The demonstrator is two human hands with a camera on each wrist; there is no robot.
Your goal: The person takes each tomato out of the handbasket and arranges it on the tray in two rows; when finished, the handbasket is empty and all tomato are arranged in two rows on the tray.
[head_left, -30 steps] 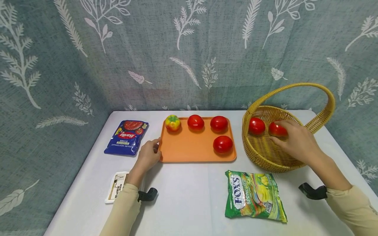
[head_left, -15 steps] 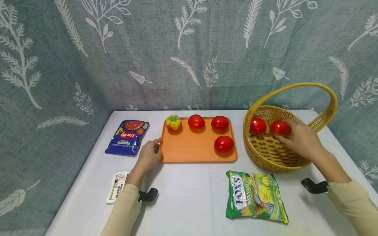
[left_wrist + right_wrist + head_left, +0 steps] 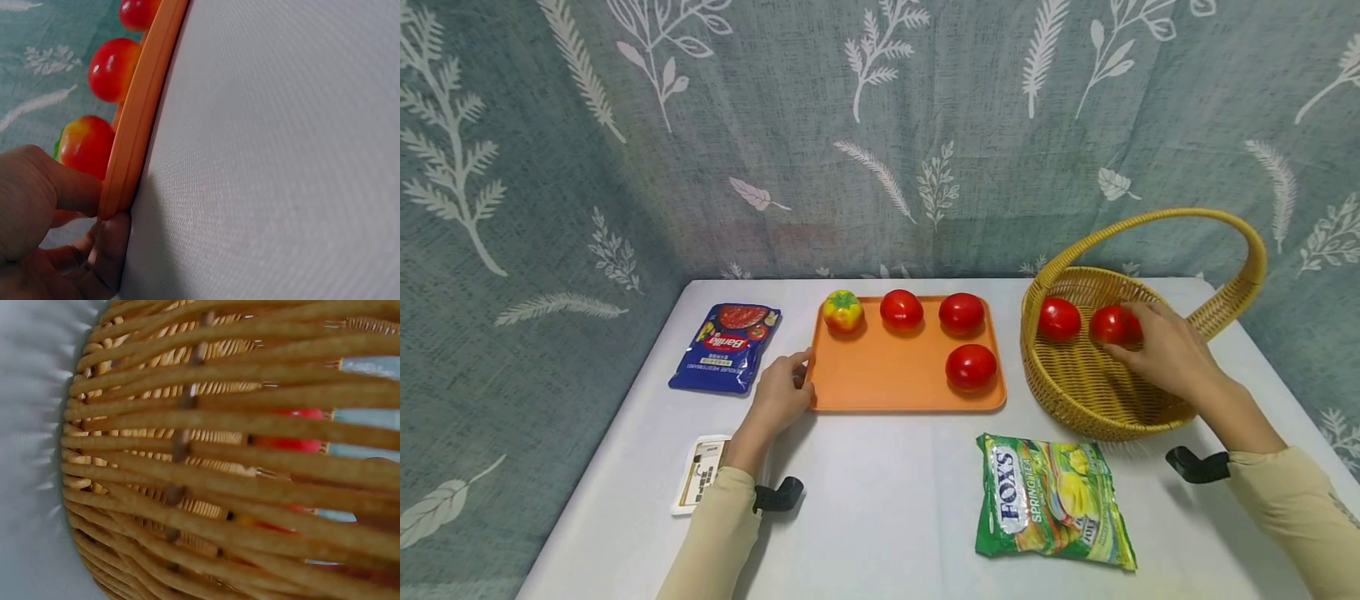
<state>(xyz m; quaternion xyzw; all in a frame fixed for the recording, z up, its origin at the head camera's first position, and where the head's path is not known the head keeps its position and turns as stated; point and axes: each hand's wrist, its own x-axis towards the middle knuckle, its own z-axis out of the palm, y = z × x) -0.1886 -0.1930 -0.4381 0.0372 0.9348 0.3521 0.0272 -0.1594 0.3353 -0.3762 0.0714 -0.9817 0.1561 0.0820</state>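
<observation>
Head view: my right hand (image 3: 1172,348) grips a red tomato (image 3: 1110,324) inside the wicker basket (image 3: 1063,407), beside a second tomato (image 3: 1060,319). My left hand (image 3: 779,392) pinches the left edge of the orange tray (image 3: 880,367), which carries three red tomatoes (image 3: 972,367) and one red-yellow fruit (image 3: 843,312).

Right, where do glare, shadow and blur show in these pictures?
Head view: white glints on the glossy red round fruits; left wrist view: soft shadow on the flat white tabletop near the bare left hand; right wrist view: the tan woven wicker basket looks slightly blurred.

FOX'S SPRING TEA bag (image 3: 1054,502), Barilla pouch (image 3: 725,348)
</observation>
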